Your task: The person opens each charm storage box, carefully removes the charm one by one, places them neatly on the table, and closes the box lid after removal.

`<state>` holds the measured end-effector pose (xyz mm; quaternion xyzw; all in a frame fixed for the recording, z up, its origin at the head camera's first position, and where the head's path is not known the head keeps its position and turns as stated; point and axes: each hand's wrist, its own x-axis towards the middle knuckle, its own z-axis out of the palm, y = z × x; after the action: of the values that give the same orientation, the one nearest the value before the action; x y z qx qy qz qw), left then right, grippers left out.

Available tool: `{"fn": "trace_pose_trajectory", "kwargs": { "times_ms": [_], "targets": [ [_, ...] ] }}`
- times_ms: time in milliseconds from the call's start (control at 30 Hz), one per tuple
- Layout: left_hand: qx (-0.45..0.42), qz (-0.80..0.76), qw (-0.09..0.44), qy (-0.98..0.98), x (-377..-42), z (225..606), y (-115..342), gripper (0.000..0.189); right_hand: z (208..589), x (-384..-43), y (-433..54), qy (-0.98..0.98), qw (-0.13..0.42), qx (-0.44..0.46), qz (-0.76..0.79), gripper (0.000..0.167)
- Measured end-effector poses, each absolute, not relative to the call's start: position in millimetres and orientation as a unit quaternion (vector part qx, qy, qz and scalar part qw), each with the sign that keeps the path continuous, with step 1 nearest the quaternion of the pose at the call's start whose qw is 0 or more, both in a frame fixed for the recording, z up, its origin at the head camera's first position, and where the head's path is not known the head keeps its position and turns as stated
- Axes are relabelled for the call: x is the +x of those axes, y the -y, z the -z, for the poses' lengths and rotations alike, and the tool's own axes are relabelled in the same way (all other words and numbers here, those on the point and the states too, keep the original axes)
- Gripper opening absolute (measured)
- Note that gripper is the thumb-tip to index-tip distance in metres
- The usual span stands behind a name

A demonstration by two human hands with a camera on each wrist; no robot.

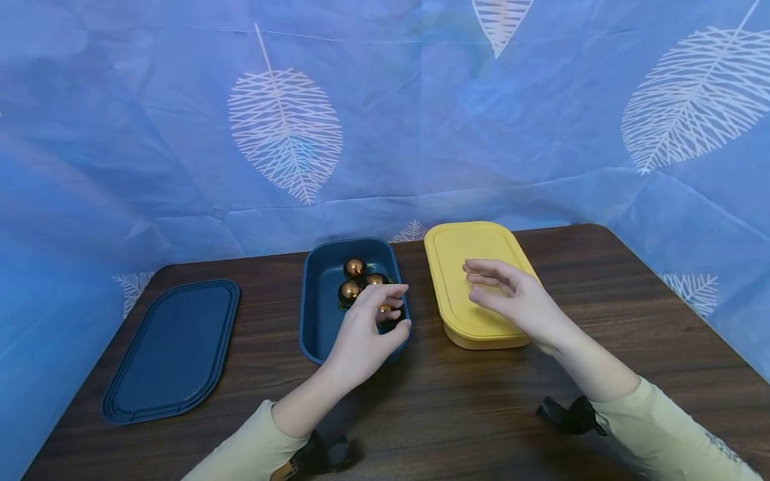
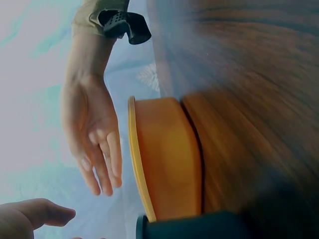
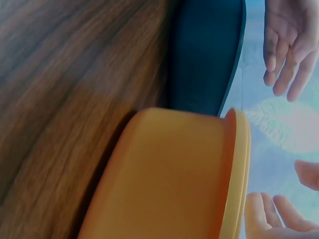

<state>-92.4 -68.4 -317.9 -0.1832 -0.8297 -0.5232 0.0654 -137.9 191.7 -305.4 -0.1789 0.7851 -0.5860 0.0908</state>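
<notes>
We could read no writing on the boxes or lids; a dark marking (image 1: 724, 446) on the right sleeve (image 1: 668, 427) was too small to make out. We counted two boxes on the dark wood-grained desk (image 1: 433, 414): one blue box (image 1: 305, 300), uncovered, and one yellow box (image 1: 484, 342), just to its right with a gap between. There were two lids as well: the yellow lid (image 1: 454, 287) sat on the yellow box, and the blue lid (image 1: 174, 351) lay flat at the left, apart from the blue box.

Inside the blue box, mostly toward its right side, we counted at least four shiny bronze balls (image 1: 355, 268) (the left hand (image 1: 373, 327) hid part of that corner, so more may have been there). That hand hung over the box's near right side, its grip released, fingers loosely bent around nothing. The right hand (image 1: 511, 294) hovered over the yellow lid, its grip likewise released; in the left wrist view we saw its fingers clear of the lid. We noticed two black wrist devices (image 1: 565, 415), one per arm, and behind the desk a blue cloth (image 1: 421, 120) with white leaf prints (image 1: 285, 133), three of them large.
</notes>
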Motion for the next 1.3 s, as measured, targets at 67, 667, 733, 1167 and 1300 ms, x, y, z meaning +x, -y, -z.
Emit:
{"fn": "trace_pose_trajectory", "kwargs": {
  "times_ms": [67, 667, 733, 1167, 1300],
  "targets": [
    [-0.185, 0.525, 0.062, 0.828, -93, 318, 62, 0.046, 305, -138, -195, -0.791, 0.084, -0.178, 0.579, 0.059],
    [-0.179, 0.505, 0.003, 0.844, -92, 330, 6, 0.077, 311, -149, -229, -0.833, 0.033, -0.143, 0.534, 0.063],
    [-0.169, 0.511, -0.004, 0.843, -92, 335, 1, 0.081, 313, -151, -233, -0.839, 0.031, -0.134, 0.527, 0.064],
    [-0.143, 0.507, -0.003, 0.85, -99, 349, -10, 0.095, 321, -160, -255, -0.852, 0.01, -0.097, 0.514, 0.064],
    [-0.135, 0.505, -0.012, 0.853, -102, 353, -11, 0.101, 325, -163, -262, -0.863, 0.01, -0.084, 0.499, 0.066]
  ]
}}
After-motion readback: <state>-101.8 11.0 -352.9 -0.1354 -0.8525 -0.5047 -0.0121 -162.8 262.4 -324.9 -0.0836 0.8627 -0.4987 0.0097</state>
